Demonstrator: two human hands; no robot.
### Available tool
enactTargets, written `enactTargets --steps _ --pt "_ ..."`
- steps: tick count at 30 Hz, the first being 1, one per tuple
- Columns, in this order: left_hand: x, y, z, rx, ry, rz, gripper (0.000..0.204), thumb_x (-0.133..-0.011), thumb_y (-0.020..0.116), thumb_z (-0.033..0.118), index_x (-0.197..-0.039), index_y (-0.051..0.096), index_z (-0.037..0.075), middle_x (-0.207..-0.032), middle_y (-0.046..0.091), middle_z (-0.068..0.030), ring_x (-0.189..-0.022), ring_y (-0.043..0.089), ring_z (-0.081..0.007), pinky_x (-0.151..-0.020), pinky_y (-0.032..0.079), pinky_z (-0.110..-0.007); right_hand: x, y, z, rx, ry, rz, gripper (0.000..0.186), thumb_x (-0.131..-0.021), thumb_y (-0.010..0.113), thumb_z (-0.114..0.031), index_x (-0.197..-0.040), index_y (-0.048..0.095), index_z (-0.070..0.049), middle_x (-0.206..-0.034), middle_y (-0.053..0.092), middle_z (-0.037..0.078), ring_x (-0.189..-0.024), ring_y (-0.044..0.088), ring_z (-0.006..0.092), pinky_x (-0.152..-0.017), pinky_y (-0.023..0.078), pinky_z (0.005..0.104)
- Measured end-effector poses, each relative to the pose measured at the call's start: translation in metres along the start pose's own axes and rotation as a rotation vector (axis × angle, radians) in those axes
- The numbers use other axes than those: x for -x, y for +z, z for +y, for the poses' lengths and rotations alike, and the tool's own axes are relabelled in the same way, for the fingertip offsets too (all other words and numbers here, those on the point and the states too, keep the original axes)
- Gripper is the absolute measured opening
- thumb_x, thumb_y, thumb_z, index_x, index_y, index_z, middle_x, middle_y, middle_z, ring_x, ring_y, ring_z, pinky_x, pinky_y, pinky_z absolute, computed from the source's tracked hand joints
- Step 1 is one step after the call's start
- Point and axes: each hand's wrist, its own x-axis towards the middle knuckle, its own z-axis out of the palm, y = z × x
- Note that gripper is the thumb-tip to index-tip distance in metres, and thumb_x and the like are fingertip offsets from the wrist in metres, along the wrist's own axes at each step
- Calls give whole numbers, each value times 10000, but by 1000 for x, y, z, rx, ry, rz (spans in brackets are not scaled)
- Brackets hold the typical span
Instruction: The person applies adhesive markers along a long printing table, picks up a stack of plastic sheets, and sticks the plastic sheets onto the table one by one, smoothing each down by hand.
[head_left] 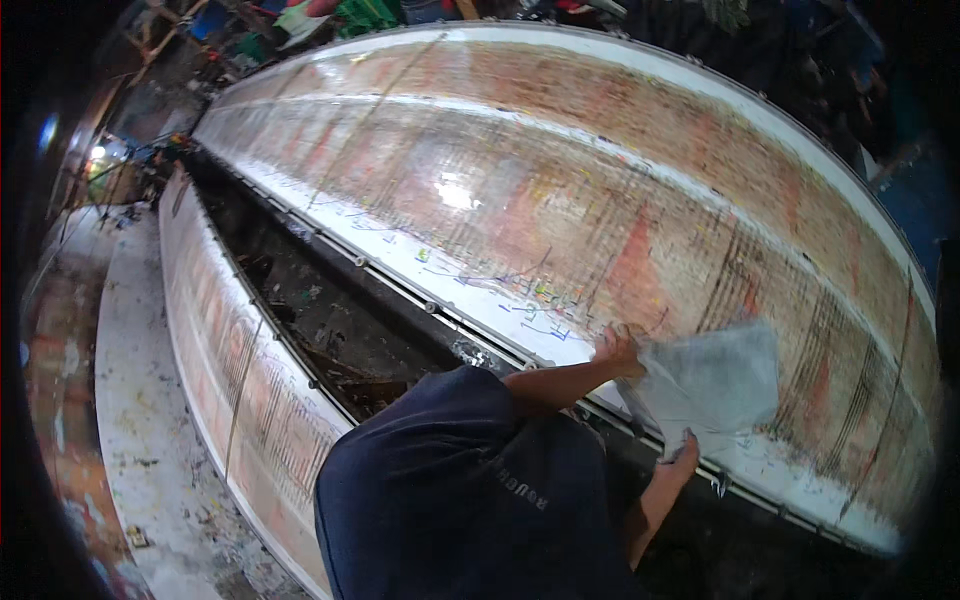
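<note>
Dark navy cloth of the person's shirt [450, 500] fills the lower middle of the frame, soft and creased, and hides the shoulders and most of both arms. From it two bare forearms reach toward the right. The left hand [617, 349] sits at centre right, fingers closed on the upper left corner of a pale grey, thin, crumpled rag [712, 385]; the right hand [686, 453] lies below it, pinching the rag's lower edge, with only its fingertips showing. The rag is spread flat between the two hands against the long printing table [560, 170], near its lower right end. That table is a wide, glossy slab, curved by the lens, stained with rusty red blotches, dark grid lines and small bright flecks of ink, with a white glare spot at centre. A metal rail [400, 285] with bolts runs along its near edge, above a dark, grimy trough [320, 310]. A second stained panel [230, 370] and a paint-spattered floor [130, 400] lie at left. Clutter in the upper left is too dim to identify.
</note>
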Motion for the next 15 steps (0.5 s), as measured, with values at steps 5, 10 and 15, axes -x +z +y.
enactTargets --steps 5,10,15 --pt "-23 22 25 655 176 -302 583 -671 780 158 -1198 614 -29 -1161 653 -235 -1110 627 -339 -950 501 -408 70 53 -131 254 -277 57 628 -769 760 -69 -1314 501 108 -1256 587 208 -1113 600 317 -1001 480 443" --pt "19 94 133 593 671 137 668 -782 658 83 -1406 440 -8 -1289 558 -301 -1212 549 -414 -1021 442 -439 27 -52 -230 613 -584 -157 621 -795 743 -44 -1360 501 49 -1321 563 161 -1120 580 273 -981 466 411" --pt "3 124 199 702 640 129 211 -895 565 140 -994 580 -45 -927 591 -311 -890 554 -490 -789 420 -550 58 -67 -231 470 -543 250 562 -816 720 -47 -1331 524 67 -1235 612 130 -1100 578 258 -972 459 373"
